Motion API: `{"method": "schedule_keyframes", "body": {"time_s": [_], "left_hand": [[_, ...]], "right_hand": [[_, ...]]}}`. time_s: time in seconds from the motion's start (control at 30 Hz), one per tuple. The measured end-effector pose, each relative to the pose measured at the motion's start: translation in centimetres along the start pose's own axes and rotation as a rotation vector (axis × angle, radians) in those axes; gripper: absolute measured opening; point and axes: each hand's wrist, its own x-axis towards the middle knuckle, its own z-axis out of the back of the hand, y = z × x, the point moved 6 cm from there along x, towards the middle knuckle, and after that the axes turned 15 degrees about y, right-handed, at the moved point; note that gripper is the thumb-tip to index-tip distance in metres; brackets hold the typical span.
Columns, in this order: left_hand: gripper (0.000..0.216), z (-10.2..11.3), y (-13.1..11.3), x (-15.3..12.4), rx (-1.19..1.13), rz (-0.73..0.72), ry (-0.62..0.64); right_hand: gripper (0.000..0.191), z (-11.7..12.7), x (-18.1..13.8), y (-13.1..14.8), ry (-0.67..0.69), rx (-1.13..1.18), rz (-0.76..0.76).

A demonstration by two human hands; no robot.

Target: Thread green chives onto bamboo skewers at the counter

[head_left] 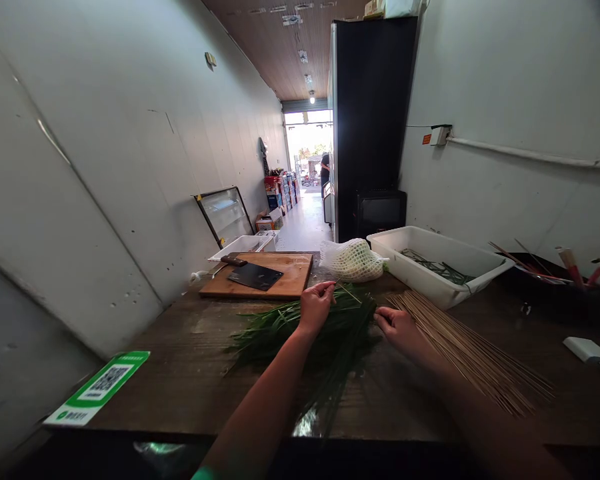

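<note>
A heap of long green chives lies on the dark wooden table in front of me. Over the heap, my left hand is closed, its fingertips pinching a thin bamboo skewer that slants down toward the cut ends of the chives. My right hand is closed too, thumb and fingers at those ends; the exact stalks in its grip are hard to make out. Just right of this hand, a spread bundle of bamboo skewers rests on the table.
Behind the chives are a wooden cutting board with a cleaver, a net-wrapped vegetable and a white tub holding some skewered greens. A green QR-code card lies front left, a white device far right.
</note>
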Motion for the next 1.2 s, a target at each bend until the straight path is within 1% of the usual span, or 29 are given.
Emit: {"method": "schedule_keyframes", "body": {"time_s": [0.2, 0.53, 0.9, 1.07, 1.2], "left_hand": [[0.031, 0.0, 0.2, 0.1, 0.0, -0.007, 0.002], [0.03, 0.0, -0.4, -0.1, 0.013, -0.025, -0.008], [0.03, -0.1, -0.7, -0.4, 0.066, -0.01, -0.012], [0.028, -0.3, -0.9, -0.5, 0.096, -0.013, 0.001], [0.026, -0.7, -1.2, -0.7, 0.129, -0.039, 0.019]], "right_hand": [[0.028, 0.1, 0.0, 0.2, -0.012, 0.007, -0.008], [0.026, 0.1, 0.0, 0.1, -0.018, 0.031, 0.006], [0.028, 0.2, -0.1, 0.4, -0.012, 0.004, -0.012], [0.027, 0.2, -0.1, 0.3, -0.025, -0.005, -0.005], [0.03, 0.0, 0.0, 0.1, -0.006, -0.032, -0.011]]}}
